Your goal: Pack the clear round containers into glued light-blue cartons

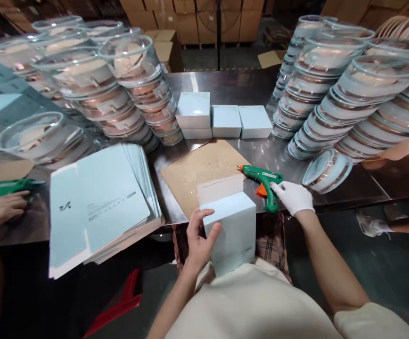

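My bare left hand (201, 238) grips the left edge of a pale blue carton box (231, 235), thumb on the near face and fingers at the top edge. The box stands tilted against the table's front edge, close to my body, with a white flap (220, 187) out at its far side. My right hand (294, 197), in a white glove, has its fingertips at the handle of a green glue gun (264, 178) with an orange trigger and nozzle. The nozzle points left over a brown cardboard sheet (204, 162) with glue specks.
Flat pale blue cartons (98, 202) lie stacked at left. Several closed boxes (225, 120) stand behind the cardboard. Tall stacks of clear round containers rise at left (134, 84) and right (353, 94). A co-worker's hand (3, 207) rests by another green glue gun (6, 186).
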A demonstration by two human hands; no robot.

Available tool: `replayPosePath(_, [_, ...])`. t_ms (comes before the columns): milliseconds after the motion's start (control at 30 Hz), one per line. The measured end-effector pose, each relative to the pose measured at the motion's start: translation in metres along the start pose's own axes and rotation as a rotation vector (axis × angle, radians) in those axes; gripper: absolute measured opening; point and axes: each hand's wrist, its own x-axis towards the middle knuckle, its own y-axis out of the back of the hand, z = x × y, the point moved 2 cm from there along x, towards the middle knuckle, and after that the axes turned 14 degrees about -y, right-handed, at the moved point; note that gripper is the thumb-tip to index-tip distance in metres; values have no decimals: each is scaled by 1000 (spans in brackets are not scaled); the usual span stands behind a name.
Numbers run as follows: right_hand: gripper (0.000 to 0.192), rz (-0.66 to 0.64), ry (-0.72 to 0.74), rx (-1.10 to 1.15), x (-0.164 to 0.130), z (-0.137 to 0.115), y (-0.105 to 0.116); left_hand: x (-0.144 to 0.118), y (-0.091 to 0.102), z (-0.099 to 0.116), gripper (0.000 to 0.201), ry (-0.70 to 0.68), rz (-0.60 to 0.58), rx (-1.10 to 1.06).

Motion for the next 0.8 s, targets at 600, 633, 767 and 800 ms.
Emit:
replayPosePath(600, [48, -699, 944, -78, -58, -1, -36, -11, -9, -27, 41, 103, 73, -361])
replayPosePath(633, [42, -680, 1000, -111, -60, -3, -35, -10, -9, -27, 35, 87, 53, -343])
replayPosePath(767, [34, -709, 1111, -135, -58, -6, -40, -8, -10, -21, 32, 59, 10, -318])
replayPosePath(800, [32, -722, 1105, -128, -57, -5, -41, -8, -11, -19, 32, 52, 1, -322])
